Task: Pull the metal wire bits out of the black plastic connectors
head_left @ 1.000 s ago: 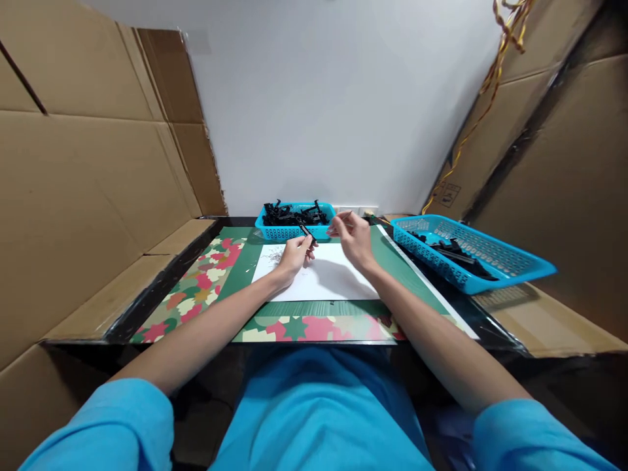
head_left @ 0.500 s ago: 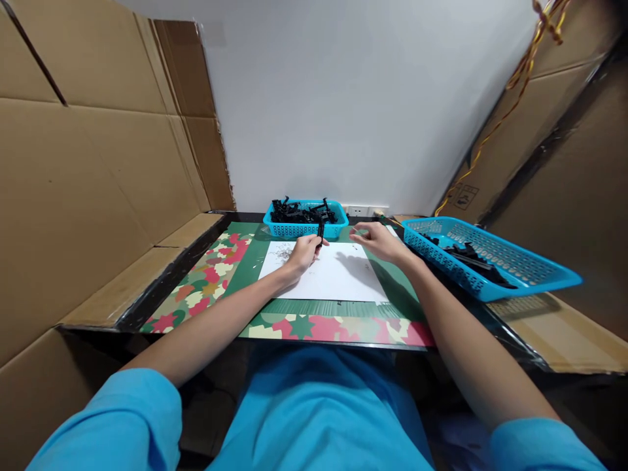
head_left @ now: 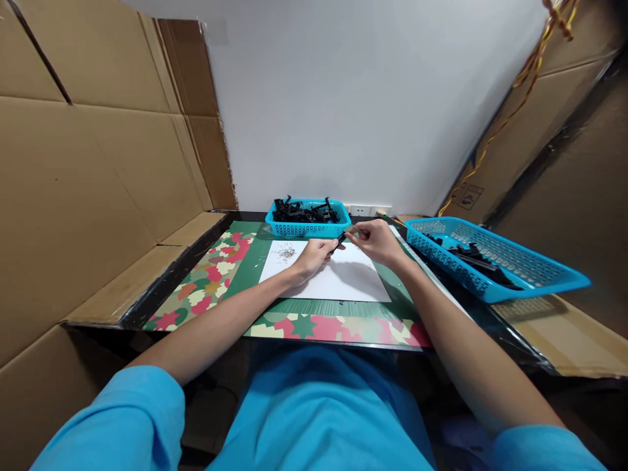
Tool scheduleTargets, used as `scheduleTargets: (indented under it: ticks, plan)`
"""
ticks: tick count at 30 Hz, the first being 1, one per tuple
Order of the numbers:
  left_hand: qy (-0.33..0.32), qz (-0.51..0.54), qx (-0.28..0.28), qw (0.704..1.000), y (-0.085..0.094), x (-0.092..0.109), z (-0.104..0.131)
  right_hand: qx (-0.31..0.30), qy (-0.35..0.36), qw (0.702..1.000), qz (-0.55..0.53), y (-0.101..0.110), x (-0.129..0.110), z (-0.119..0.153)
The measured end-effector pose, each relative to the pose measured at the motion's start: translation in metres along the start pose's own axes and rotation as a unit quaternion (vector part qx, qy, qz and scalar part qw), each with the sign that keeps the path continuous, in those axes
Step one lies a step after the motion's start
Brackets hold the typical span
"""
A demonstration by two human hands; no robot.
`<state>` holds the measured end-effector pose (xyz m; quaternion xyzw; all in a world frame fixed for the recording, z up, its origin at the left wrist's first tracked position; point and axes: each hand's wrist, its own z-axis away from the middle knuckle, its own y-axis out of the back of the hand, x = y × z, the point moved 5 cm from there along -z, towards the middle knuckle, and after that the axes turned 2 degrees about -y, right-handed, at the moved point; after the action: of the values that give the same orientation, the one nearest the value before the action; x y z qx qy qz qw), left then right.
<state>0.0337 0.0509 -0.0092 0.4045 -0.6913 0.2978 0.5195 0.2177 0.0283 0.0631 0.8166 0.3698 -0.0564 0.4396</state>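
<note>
Above a white sheet of paper (head_left: 338, 281), my left hand (head_left: 313, 257) is closed round a narrow black plastic part (head_left: 339, 241), which tilts up to the right. At the part's upper end, my right hand (head_left: 375, 241) has its thumb and fingertips pinched together. Whatever sits in that pinch is too small to make out. On the paper's far left lies a loose pile of tiny thin metal-looking pieces (head_left: 286, 252).
Behind the paper stands a blue basket (head_left: 309, 229) heaped with black plastic parts (head_left: 304, 211). A larger blue basket (head_left: 540, 284) at the right holds more dark parts (head_left: 478, 261). Cardboard walls (head_left: 98, 150) flank the table, and a twisted yellow cable (head_left: 505, 121) hangs at right.
The black part has turned from nearly upright to leaning right. My right hand has come left and down to its end, its fingers closing from a looser curl into a pinch.
</note>
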Motion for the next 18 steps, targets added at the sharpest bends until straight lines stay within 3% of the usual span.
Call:
scheduleTargets:
  ticks: [8, 11, 13, 16, 18]
  plan:
    - [-0.056, -0.069, 0.009, 0.996, -0.003, 0.014, 0.0, 0.037, -0.005, 0.996, 0.075, -0.001, -0.008, 0.002]
    - [-0.051, -0.107, -0.01, 0.993, 0.003, 0.018, 0.001, 0.037, -0.019, 0.993, 0.108, 0.009, -0.001, -0.003]
    - [-0.046, -0.136, -0.025, 0.989, 0.011, 0.026, -0.001, 0.031, -0.028, 0.99, 0.132, 0.029, 0.009, -0.007]
    - [-0.055, -0.185, -0.039, 0.98, 0.029, 0.045, -0.006, 0.008, -0.056, 0.98, 0.191, 0.075, 0.035, -0.01]
    - [-0.064, -0.216, -0.049, 0.973, 0.041, 0.057, -0.007, 0.06, -0.091, 0.96, 0.257, 0.117, 0.052, -0.004]
